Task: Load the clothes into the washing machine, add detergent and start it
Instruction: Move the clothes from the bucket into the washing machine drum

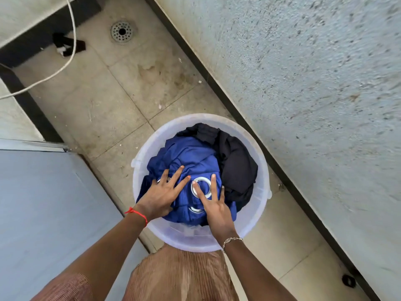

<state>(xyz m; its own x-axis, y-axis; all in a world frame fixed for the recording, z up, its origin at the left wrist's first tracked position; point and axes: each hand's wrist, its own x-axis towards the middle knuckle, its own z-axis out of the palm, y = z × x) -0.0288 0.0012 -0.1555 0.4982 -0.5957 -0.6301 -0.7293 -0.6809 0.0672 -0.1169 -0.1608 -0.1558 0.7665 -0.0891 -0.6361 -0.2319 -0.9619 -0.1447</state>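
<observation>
Since load probably lifts whole, my left hand, right hand press straight splayed fingers on blue curtain underneath, gripping nothing.

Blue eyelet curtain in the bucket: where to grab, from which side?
Probably the blue curtain at its folded band by the metal eyelet, from straight above: the bucket wall blocks side approach, and that band lies topmost, clear of the dark cloth. Left hand and right hand lie flat there.

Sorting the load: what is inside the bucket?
A blue cloth with metal rings and a dark garment; left hand and right hand press on the blue one. Anything beneath is covered.
</observation>
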